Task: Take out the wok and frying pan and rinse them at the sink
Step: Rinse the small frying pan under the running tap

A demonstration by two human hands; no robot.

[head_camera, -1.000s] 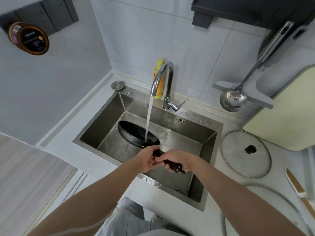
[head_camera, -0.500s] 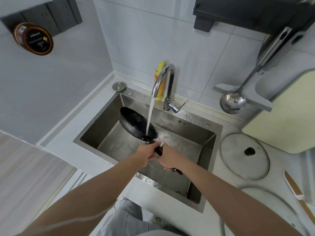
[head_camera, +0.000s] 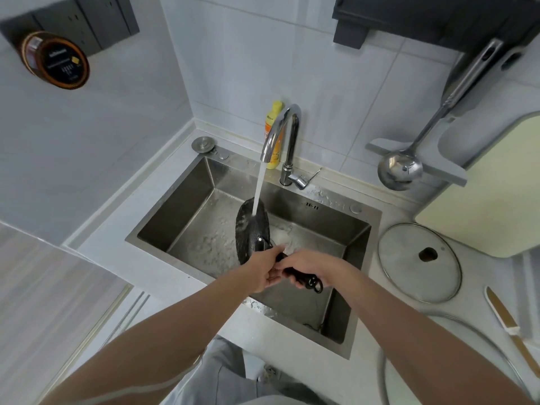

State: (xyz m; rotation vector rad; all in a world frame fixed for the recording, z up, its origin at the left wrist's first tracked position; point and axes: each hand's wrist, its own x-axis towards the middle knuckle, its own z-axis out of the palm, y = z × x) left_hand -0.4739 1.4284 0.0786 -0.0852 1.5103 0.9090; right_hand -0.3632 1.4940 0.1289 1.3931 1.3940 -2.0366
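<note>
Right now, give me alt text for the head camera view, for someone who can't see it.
Both hands, left hand and right hand, grip the handle of a black frying pan tilted on edge in a steel sink, under water running from the tap. A glass lid lies on the counter to the right.

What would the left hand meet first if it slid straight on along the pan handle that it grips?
Judging by this view, the left hand would run up the handle into the tilted frying pan body; depth is uncertain.
</note>
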